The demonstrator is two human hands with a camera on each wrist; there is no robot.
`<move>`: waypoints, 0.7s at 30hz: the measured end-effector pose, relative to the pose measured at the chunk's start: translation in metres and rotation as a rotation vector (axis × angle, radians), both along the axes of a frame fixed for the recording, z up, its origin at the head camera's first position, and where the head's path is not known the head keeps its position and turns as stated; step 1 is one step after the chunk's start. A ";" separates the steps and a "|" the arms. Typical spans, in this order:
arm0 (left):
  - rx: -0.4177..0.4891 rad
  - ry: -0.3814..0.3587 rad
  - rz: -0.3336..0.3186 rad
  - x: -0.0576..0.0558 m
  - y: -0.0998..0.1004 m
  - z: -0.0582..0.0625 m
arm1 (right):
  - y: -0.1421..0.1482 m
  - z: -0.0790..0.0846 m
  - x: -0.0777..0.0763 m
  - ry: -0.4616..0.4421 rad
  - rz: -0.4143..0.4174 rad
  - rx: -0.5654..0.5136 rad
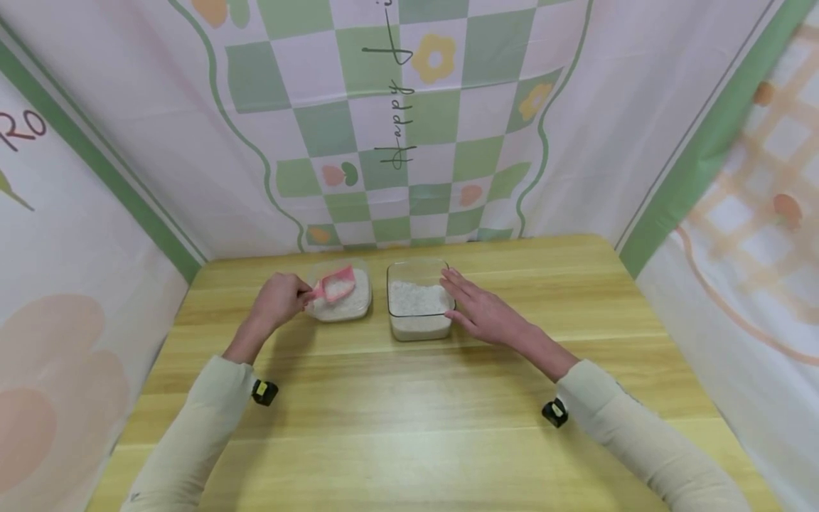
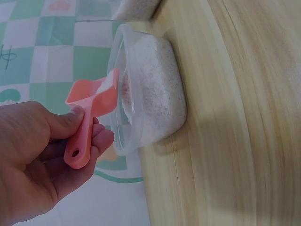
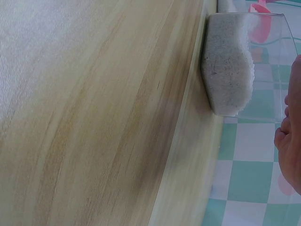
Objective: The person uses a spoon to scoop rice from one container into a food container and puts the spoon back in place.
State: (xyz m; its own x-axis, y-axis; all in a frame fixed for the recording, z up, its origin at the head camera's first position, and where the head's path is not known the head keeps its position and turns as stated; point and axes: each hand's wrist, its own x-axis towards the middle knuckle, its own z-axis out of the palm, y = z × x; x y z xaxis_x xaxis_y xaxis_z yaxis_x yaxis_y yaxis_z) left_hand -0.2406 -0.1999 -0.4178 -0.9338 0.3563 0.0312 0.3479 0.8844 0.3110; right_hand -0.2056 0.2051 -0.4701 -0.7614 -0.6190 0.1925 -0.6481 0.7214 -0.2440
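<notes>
My left hand (image 1: 276, 302) pinches the handle of a pink scoop (image 2: 80, 143) between thumb and fingers. White grainy stuff lies in the scoop's bowl, which is held just over a clear plastic tub (image 2: 135, 101). That tub holds more of the white grains (image 1: 350, 307), nearly to its rim. To its right stands a clear glass container (image 1: 419, 333), partly filled with white grains (image 3: 228, 66) heaped unevenly. My right hand (image 1: 483, 313) rests at the right rim of the glass container, fingers extended; the exact contact is hard to tell in the right wrist view.
Both containers stand towards the back of a wooden table (image 1: 390, 412), side by side with a narrow gap. Behind it hangs a green and white checked cloth (image 1: 377, 114). More printed cloth hangs at both sides. Small black devices are worn at both wrists.
</notes>
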 end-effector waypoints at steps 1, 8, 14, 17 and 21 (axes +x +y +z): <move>-0.007 0.016 -0.004 0.000 0.000 -0.001 | 0.000 0.000 0.000 0.001 -0.001 0.002; -0.049 0.102 -0.024 -0.001 -0.002 -0.006 | -0.001 0.001 0.000 -0.008 -0.002 0.000; -0.053 0.143 -0.031 0.001 -0.004 -0.006 | 0.000 0.001 0.000 -0.007 -0.002 -0.005; -0.056 0.148 -0.025 0.003 -0.005 -0.005 | 0.000 0.001 0.000 -0.008 -0.002 -0.004; -0.068 0.172 -0.027 0.005 -0.006 -0.005 | 0.000 0.000 -0.001 -0.008 -0.002 0.000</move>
State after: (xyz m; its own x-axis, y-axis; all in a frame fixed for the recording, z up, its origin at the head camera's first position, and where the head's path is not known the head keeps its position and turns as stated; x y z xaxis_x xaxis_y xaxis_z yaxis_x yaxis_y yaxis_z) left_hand -0.2360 -0.2062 -0.4230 -0.9068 0.3880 0.1648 0.4148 0.8909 0.1850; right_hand -0.2062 0.2049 -0.4700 -0.7641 -0.6176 0.1864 -0.6448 0.7225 -0.2493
